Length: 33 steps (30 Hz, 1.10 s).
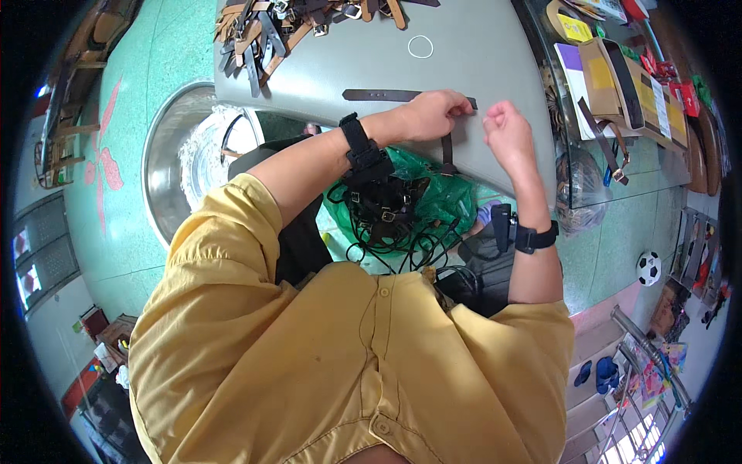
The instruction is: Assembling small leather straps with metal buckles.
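A dark brown leather strap lies across the grey work surface, its pointed end to the left. My left hand is closed over the strap's right part, with the fingers curled at its end. Below that hand a second dark strap length hangs over the near edge, a small buckle at its bottom; whether the two are one piece is hidden. My right hand is raised just right of the strap, apart from it. Its fingers are curled into a pinch, and anything between them is too small to make out.
A heap of brown and black buckled straps covers the table's far left; a white loop lies farther back. A metal basin stands left. Below is a green plastic bag of black straps. Boxes sit on a glass-topped table right.
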Each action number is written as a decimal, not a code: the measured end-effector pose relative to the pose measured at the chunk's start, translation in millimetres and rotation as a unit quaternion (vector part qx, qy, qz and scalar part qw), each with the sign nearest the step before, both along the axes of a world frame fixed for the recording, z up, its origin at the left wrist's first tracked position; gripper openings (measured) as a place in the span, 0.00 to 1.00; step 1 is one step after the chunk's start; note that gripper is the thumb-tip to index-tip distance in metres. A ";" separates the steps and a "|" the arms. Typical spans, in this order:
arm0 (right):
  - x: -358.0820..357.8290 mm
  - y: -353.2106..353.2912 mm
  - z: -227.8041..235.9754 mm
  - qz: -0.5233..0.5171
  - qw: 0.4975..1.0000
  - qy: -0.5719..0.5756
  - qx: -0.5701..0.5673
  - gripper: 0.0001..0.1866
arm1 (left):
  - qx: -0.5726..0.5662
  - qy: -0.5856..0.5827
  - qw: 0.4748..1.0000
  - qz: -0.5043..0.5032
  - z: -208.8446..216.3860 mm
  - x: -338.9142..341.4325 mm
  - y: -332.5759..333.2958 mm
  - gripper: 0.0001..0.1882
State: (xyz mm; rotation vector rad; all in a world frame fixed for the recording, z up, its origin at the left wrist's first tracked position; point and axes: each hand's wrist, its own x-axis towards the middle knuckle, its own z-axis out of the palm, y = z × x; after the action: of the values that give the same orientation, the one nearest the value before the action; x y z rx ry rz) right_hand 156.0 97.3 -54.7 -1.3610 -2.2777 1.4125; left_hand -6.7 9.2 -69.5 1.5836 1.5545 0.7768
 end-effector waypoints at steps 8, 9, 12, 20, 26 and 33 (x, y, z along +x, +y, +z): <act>2.0 -62.5 9.9 0.250 0.941 -0.228 0.033 0.14 | -0.041 -0.145 0.988 0.041 0.3 -13.0 12.9 0.21; 0.2 -64.0 6.5 0.251 0.942 -0.201 0.097 0.12 | -0.045 -0.112 0.992 0.043 2.6 -14.4 13.3 0.22; -1.8 -56.2 5.5 0.230 0.954 -0.156 0.115 0.06 | 0.003 -0.073 0.997 0.040 7.8 -17.7 10.1 0.23; 1.6 -33.1 7.2 0.147 0.977 -0.061 0.142 0.09 | -0.029 0.220 0.974 0.041 14.9 -48.1 7.7 0.09; -5.5 -30.8 10.3 0.142 0.988 0.033 0.050 0.15 | 0.095 -0.028 0.992 0.082 29.9 -78.1 17.5 0.09; 0.4 10.2 0.0 0.060 0.998 -0.027 -0.003 0.05 | 0.021 -0.091 0.974 0.206 33.7 -69.5 20.6 0.07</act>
State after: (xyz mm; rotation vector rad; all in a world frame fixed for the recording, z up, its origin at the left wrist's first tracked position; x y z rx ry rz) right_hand 156.4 107.5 -54.7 -1.2997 -2.4285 1.4337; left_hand -76.2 29.9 -35.8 1.1890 1.7603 1.1518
